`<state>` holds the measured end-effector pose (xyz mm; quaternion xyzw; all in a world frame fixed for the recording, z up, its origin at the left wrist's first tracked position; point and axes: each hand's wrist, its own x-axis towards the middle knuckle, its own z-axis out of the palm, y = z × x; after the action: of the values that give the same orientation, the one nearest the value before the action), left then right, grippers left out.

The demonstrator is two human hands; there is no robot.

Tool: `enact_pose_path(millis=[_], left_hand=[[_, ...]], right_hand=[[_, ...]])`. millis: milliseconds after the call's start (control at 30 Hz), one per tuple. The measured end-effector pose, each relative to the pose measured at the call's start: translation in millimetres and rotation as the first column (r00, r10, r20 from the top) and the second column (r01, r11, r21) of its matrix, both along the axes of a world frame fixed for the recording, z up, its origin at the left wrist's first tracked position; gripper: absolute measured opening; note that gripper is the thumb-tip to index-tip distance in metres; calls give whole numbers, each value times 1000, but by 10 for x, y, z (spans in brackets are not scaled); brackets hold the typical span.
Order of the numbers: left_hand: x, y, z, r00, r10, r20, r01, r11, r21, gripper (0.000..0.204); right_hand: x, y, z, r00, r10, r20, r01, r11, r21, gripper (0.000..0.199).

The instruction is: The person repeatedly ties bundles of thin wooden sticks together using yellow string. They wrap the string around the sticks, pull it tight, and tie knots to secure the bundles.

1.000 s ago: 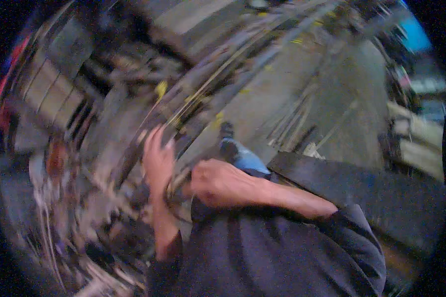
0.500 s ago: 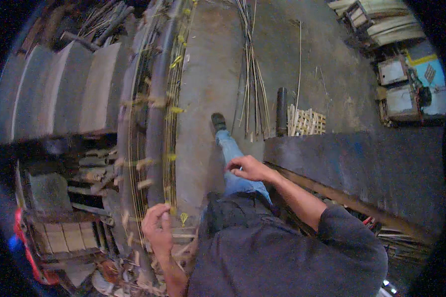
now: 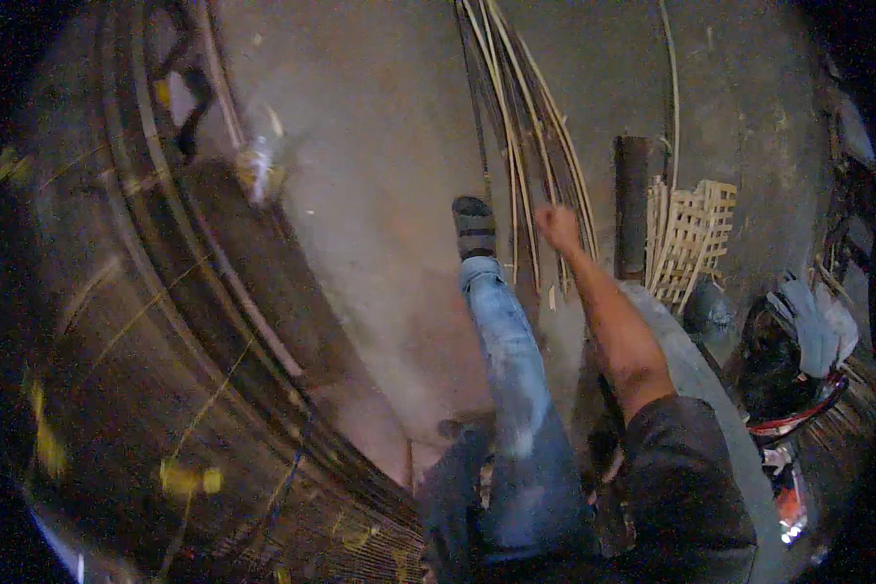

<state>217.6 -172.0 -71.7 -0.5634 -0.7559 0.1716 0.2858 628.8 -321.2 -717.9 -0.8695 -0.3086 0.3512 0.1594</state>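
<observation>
My right hand (image 3: 558, 230) is stretched forward above the floor, its fingers curled into a loose fist. No object shows in it. Beyond and below it lies a loose bundle of long thin strips (image 3: 509, 127), pale and dark, seemingly bamboo or cane; the hand overlaps them in the picture and looks well above them. My left hand is out of the picture. One leg in blue jeans (image 3: 504, 331) reaches ahead, with a dark sandal (image 3: 474, 226) on the foot beside the strips.
Right of the strips are a dark cylinder (image 3: 632, 204) and a pale woven lattice piece (image 3: 693, 234). A grey ledge (image 3: 696, 370) runs along my right side, near grey gloves (image 3: 808, 321). A blurred long frame with taut threads (image 3: 195, 292) curves along the left.
The view has moved forward and turned. My right hand has swung from in front of my body to farther ahead, and its fingers have curled. My left hand has left the picture.
</observation>
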Motion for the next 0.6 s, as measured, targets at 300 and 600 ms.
enact_pose_path(millis=[300,600], left_hand=[[929,1082,-1099,814,-488,-315,470,872,-135,57],[728,776,-642,847,-508,-158,519,855,29,53]], right_hand=[[1170,1486,-1581,933,132,335,-20,949,-316,20],[-589,-1088,213,985,159,66,-127,928,-351,24]])
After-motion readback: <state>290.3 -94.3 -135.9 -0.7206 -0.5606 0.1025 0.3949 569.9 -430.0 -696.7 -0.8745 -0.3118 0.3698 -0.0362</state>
